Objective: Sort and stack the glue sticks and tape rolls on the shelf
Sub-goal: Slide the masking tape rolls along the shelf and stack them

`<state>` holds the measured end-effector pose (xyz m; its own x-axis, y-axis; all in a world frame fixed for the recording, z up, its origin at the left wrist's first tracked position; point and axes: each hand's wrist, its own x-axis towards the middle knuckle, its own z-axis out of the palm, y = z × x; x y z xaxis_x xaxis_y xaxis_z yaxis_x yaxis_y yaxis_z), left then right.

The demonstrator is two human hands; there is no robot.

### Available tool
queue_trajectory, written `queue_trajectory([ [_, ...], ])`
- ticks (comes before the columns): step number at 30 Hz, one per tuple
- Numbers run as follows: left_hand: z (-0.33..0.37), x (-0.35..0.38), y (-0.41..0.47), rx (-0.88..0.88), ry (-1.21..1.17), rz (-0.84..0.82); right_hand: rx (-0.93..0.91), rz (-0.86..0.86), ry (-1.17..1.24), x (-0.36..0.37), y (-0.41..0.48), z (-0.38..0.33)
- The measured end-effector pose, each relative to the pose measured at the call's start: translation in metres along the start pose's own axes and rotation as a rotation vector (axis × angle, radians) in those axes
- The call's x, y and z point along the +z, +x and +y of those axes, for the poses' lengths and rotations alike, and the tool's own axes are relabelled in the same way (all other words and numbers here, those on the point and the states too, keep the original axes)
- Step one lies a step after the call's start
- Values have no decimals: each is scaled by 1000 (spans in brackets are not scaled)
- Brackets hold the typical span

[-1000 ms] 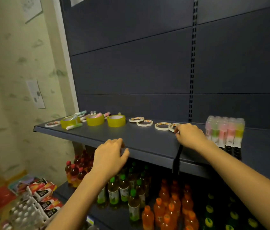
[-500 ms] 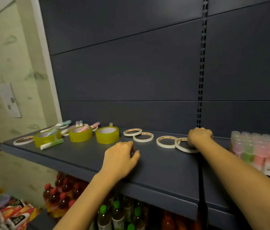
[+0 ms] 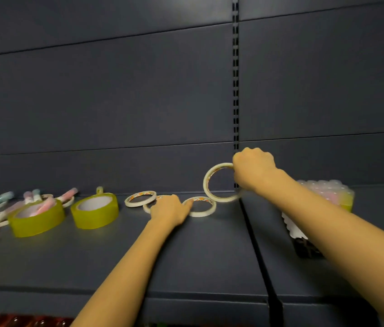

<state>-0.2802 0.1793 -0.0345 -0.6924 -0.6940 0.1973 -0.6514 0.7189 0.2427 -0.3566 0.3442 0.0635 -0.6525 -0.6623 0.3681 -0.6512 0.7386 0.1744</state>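
Gathering thin rolls: right hand (image 3: 253, 169) clamps a tilted cream tape ring (image 3: 219, 182) (lower edge blurred), left hand (image 3: 171, 208), seemingly loose-fingered, touches a flat cream tape ring (image 3: 201, 206), probably next for stacking.

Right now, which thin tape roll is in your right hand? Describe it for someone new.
On the dark shelf, find the slotted upright post. Just left of it, the right hand grips a thin white tape ring. It alone is lifted on edge; its neighbours lie flat.

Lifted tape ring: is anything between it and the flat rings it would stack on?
Nothing visible blocks it. The right hand holds the ring tilted up, just right of the nearest flat ring. The left hand touches that ring's left edge, not its top.
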Motion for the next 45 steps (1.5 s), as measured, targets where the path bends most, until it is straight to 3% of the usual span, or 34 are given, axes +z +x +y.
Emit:
queue_trajectory([
  [7, -13, 7, 25, 3, -31, -98, 103, 85, 92, -17, -40, 10],
  [13, -19, -2, 14, 102, -8, 42, 227, 157, 138, -17, -77, 31],
  [19, 7, -31, -19, 240, -204, 147, 400, 174, 139, -26, -132, 80],
  [29, 125, -57, -104, 519, -326, 250, 578, 116, 59, -18, -227, 199],
  [37, 265, -39, -182, 696, -423, 134, 704, 42, 33, -31, -317, 316],
  [45, 379, 6, -235, 660, -369, 34, 738, -17, 23, -27, -387, 423],
])
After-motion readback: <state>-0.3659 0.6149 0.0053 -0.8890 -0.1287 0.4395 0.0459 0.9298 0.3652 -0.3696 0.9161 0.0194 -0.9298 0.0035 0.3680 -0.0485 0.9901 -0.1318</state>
